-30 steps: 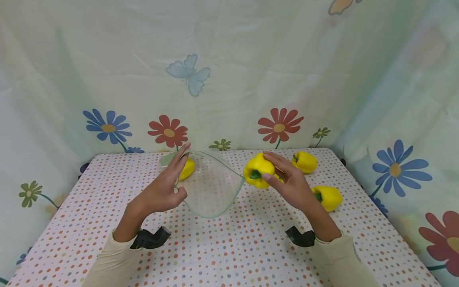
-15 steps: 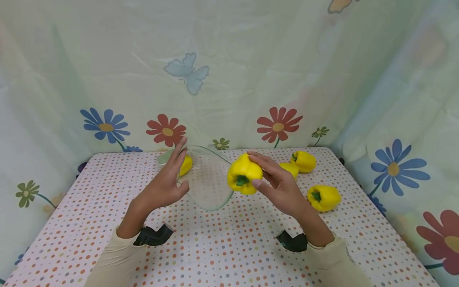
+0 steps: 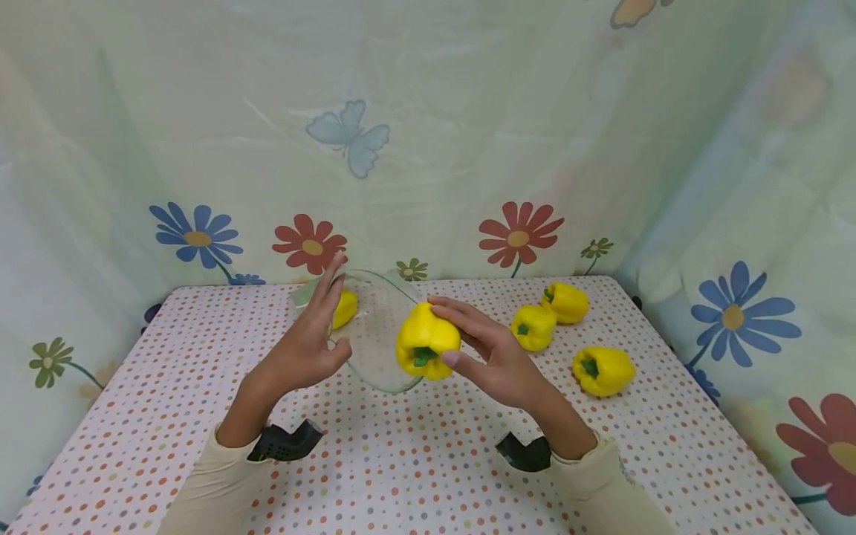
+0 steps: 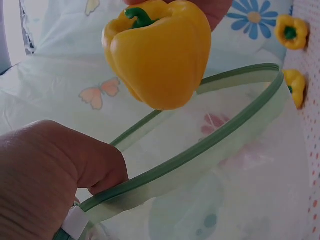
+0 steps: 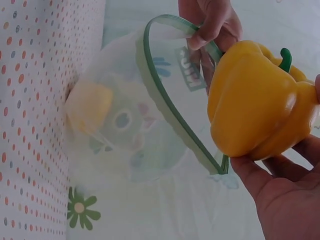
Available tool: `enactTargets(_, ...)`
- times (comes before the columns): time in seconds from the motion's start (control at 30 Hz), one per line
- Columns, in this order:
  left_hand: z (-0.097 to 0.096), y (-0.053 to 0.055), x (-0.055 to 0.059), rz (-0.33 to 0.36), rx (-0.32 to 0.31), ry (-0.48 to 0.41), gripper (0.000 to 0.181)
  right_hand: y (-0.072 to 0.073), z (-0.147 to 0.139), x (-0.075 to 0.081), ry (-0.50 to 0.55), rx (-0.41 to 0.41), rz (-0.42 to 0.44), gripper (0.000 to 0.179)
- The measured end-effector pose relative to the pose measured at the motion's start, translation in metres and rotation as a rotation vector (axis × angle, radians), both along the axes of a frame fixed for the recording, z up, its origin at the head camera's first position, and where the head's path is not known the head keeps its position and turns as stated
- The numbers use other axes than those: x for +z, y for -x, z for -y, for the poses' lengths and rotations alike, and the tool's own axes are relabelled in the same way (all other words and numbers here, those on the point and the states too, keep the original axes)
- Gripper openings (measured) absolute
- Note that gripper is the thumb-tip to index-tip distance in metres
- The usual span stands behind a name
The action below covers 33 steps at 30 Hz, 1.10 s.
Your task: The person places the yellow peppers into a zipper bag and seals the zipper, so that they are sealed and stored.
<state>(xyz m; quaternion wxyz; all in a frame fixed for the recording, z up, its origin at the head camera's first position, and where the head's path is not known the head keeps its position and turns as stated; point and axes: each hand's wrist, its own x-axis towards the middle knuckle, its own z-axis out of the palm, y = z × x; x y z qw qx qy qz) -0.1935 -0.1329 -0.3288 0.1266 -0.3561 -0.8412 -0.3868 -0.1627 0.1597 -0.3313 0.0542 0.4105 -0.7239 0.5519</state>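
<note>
My left hand point(image 3: 301, 349) holds the rim of a clear zipper bag point(image 3: 377, 345), its thumb and fingers at the green zip edge point(image 4: 200, 155). The bag's mouth gapes toward the right. A yellow bell pepper point(image 5: 91, 106) lies inside, seen blurred through the film in the right wrist view. Another yellow bell pepper point(image 3: 425, 338) is gripped by my right hand point(image 3: 498, 360), thumb in front and fingers behind. This pepper point(image 4: 157, 55) hangs right at the bag's opening, stem pointing toward me in the head view. The far fingers of the right hand are partly hidden behind it.
Three more yellow bell peppers stand on the dotted tablecloth point(image 3: 428, 475) at the right: one at the back point(image 3: 568, 303), one beside it point(image 3: 533, 328) and one nearer point(image 3: 604, 371). A flowered curtain point(image 3: 428, 148) closes off the back and sides.
My right hand has carried the gripped pepper leftward to the bag's mouth, uncovering a pepper behind it on the table. The left hand stays nearly in place, and the bag's opening looks narrower.
</note>
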Motion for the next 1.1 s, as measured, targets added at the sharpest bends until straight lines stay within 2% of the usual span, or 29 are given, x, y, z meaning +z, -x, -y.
enactTargets(0.17,-0.002,0.0,-0.001,-0.001,0.005,0.0,0.087,-0.001,0.002,0.0,-0.009,0.06,-0.004,0.051)
enactTargets(0.4,-0.004,-0.004,-0.001,0.024,-0.041,0.017,0.087,0.001,0.011,0.0,-0.095,-0.006,0.026,0.053)
enactTargets(0.7,-0.005,-0.006,-0.002,0.039,-0.039,0.02,0.088,0.007,0.02,-0.001,-0.137,-0.04,0.077,0.053)
enactTargets(0.83,-0.004,-0.007,-0.001,0.047,-0.038,0.039,0.088,0.012,0.026,-0.004,-0.193,-0.081,0.075,0.053)
enactTargets(1.1,-0.004,-0.007,-0.002,0.046,-0.064,0.056,0.088,0.015,0.043,-0.003,-0.312,-0.225,0.12,0.051)
